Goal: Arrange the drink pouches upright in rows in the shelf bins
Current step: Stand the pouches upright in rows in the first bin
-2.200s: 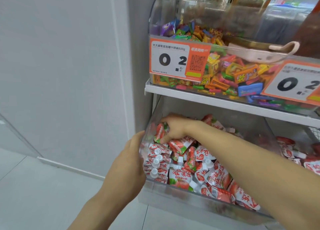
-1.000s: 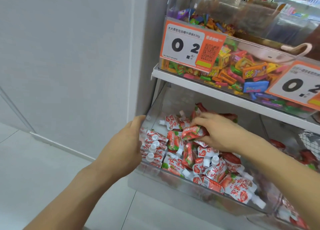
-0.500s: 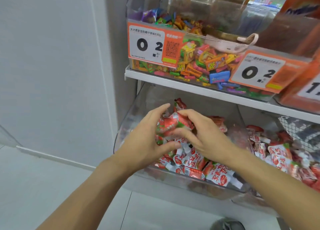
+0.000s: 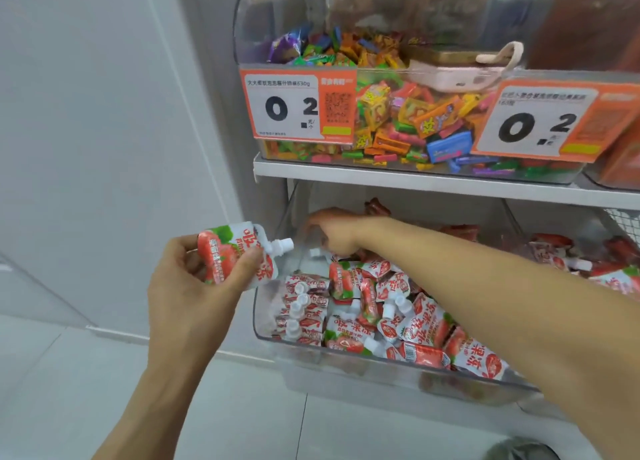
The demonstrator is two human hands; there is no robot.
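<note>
Your left fingers [image 4: 246, 259] are curled round a strawberry drink pouch [image 4: 235, 257], held outside the clear bin [image 4: 346, 352] at centre left of the frame, its white spout pointing right. Your right hand [image 4: 332, 232] reaches into the bin's back left corner with fingers bent down among the pouches; you cannot tell whether it grasps one. The other pouches [image 4: 381, 307] lie jumbled at lower centre, a few standing along the bin's left wall.

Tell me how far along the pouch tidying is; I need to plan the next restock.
Early. Done: a short row of pouches stands along the bin front-left. In hand: the left hand holds one pouch outside; the right hand reaches the back corner. Left: the jumbled pile.
</note>
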